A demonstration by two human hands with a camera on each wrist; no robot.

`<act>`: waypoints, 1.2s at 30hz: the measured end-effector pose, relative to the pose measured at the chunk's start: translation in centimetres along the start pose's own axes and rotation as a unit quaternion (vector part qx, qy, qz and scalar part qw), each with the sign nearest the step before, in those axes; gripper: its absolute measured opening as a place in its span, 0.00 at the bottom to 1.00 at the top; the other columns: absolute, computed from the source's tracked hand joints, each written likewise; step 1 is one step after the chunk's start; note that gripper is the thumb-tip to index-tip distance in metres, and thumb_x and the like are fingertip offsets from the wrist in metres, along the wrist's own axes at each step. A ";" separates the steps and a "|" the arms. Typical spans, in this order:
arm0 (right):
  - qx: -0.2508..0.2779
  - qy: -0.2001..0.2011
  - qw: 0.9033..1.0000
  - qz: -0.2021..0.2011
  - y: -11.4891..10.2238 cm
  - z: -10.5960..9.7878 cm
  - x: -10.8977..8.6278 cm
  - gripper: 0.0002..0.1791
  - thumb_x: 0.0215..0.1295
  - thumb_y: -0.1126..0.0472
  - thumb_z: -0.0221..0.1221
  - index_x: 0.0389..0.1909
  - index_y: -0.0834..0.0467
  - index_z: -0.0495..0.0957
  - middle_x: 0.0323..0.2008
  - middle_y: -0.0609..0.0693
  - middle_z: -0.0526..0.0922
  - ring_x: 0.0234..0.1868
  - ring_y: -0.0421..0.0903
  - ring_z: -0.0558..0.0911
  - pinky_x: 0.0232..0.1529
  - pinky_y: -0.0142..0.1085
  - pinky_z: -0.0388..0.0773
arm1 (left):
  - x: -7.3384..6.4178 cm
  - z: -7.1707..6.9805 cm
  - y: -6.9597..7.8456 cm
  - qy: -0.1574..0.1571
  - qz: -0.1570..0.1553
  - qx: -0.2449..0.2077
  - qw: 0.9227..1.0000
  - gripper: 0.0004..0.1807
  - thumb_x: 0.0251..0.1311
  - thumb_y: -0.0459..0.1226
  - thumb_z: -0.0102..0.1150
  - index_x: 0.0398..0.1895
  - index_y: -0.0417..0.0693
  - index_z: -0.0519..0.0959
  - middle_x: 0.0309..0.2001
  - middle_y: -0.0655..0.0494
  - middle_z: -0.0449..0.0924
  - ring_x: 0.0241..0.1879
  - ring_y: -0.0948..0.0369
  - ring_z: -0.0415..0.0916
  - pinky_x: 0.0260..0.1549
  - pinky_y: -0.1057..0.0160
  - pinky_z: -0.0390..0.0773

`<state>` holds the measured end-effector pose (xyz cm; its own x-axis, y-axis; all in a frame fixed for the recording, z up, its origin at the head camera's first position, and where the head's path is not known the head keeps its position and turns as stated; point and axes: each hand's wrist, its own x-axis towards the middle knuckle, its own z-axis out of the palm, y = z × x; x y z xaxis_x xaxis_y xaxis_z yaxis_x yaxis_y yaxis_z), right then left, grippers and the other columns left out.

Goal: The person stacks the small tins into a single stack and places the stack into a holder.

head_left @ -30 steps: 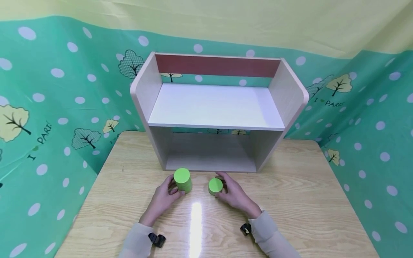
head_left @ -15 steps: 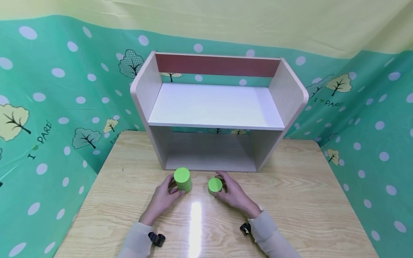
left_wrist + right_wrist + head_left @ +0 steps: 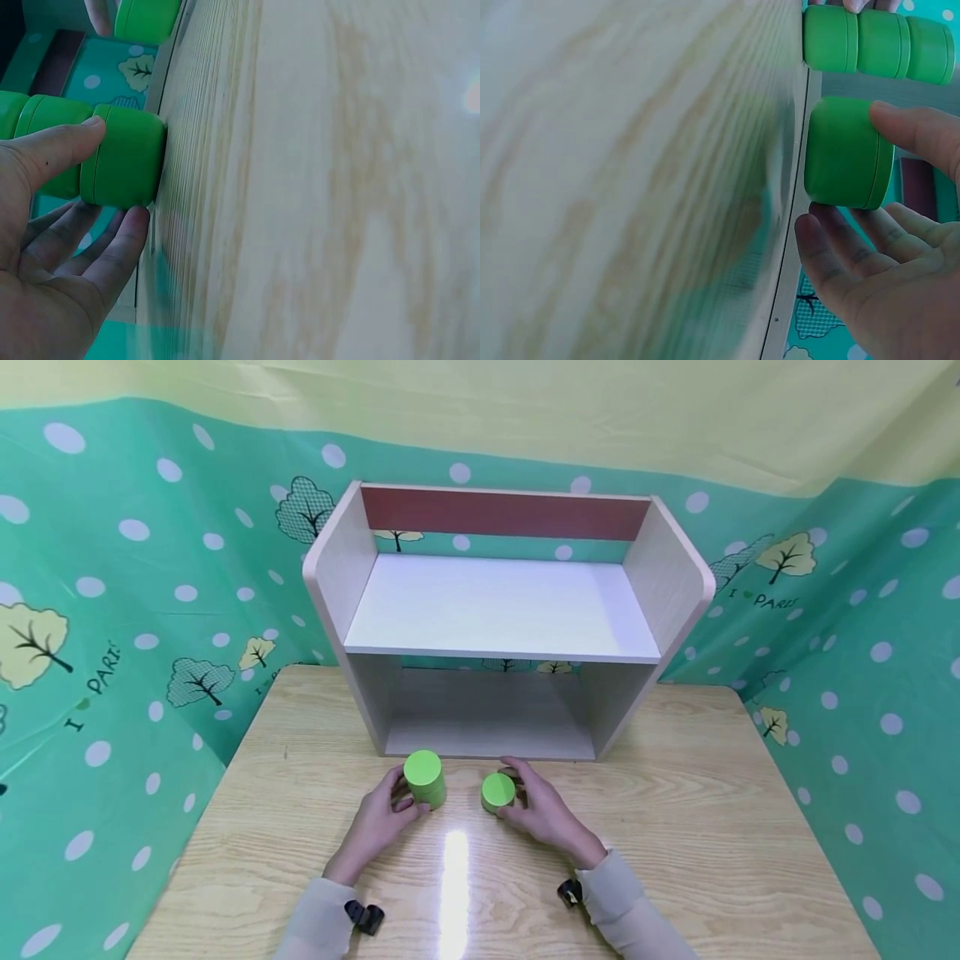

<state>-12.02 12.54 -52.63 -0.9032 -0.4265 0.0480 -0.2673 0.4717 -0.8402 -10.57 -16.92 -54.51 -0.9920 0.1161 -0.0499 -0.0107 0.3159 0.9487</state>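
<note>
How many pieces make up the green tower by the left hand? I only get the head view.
Observer: The right wrist view shows three green pieces, stacked.
Visitor: And the short one by the right hand?
Observer: From the right wrist, that short green piece has a thin seam round it, near its top.
Visitor: Where does the left hand touch?
Observer: In the left wrist view, its thumb reaches the lowest piece, tip beside a seam.

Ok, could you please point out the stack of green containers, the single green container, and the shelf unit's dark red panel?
Stack of green containers [image 3: 882, 43], right wrist view: side of its middle container.
Single green container [image 3: 498, 791], head view: its flat top.
Dark red panel [image 3: 506, 512], head view: centre of its front.
</note>
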 end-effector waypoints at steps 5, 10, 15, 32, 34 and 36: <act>0.004 0.001 1.000 -0.001 -0.2 0.0 0.1 0.46 0.60 0.68 0.69 0.75 0.60 0.55 0.64 0.55 0.74 0.58 0.53 0.77 0.62 0.52 0.75 | 0.0 0.0 0.1 0.001 0.002 -0.002 1.000 0.40 0.55 0.31 0.73 0.71 0.39 0.65 0.67 0.37 0.69 0.64 0.43 0.70 0.57 0.58 0.79; 0.014 0.003 1.000 -0.006 -0.5 -0.1 0.2 0.46 0.60 0.68 0.69 0.76 0.59 0.55 0.63 0.56 0.74 0.57 0.55 0.77 0.61 0.55 0.76 | -0.1 0.0 0.1 0.001 0.002 -0.004 1.000 0.40 0.55 0.31 0.73 0.71 0.39 0.65 0.66 0.37 0.69 0.64 0.43 0.70 0.58 0.57 0.79; 0.015 0.008 1.000 -0.015 -1.0 -0.3 0.3 0.46 0.59 0.68 0.69 0.75 0.59 0.55 0.62 0.57 0.74 0.56 0.55 0.77 0.60 0.55 0.77 | -0.1 0.0 0.2 0.002 -0.004 -0.006 1.000 0.40 0.54 0.30 0.74 0.70 0.40 0.65 0.66 0.38 0.70 0.64 0.44 0.70 0.58 0.57 0.79; 0.001 0.029 0.999 -0.046 -3.5 -1.4 0.7 0.46 0.57 0.66 0.71 0.74 0.59 0.58 0.62 0.54 0.76 0.57 0.53 0.77 0.59 0.51 0.79 | -0.1 0.1 0.3 0.005 -0.001 -0.003 1.000 0.41 0.54 0.29 0.73 0.71 0.39 0.65 0.66 0.37 0.70 0.63 0.43 0.71 0.57 0.58 0.79; -0.001 0.029 0.998 -0.049 -3.9 -1.5 0.8 0.46 0.57 0.66 0.71 0.74 0.58 0.57 0.62 0.53 0.76 0.57 0.52 0.77 0.59 0.50 0.79 | -0.1 0.1 0.3 0.006 -0.002 -0.002 1.000 0.41 0.54 0.29 0.73 0.71 0.39 0.65 0.66 0.37 0.70 0.63 0.43 0.71 0.57 0.58 0.79; -0.002 0.029 0.998 -0.056 -4.2 -1.7 1.0 0.46 0.57 0.66 0.71 0.74 0.59 0.57 0.62 0.54 0.75 0.57 0.52 0.77 0.59 0.51 0.78 | -0.1 0.1 0.3 0.006 -0.002 -0.001 1.000 0.41 0.53 0.28 0.73 0.71 0.39 0.65 0.66 0.37 0.70 0.63 0.43 0.71 0.57 0.59 0.79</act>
<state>-12.33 11.42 -48.16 -0.8859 -0.4305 0.1728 -0.3684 0.4266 -0.8260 -10.48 -16.76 -54.25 -0.9934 0.1027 -0.0503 -0.0156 0.3141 0.9493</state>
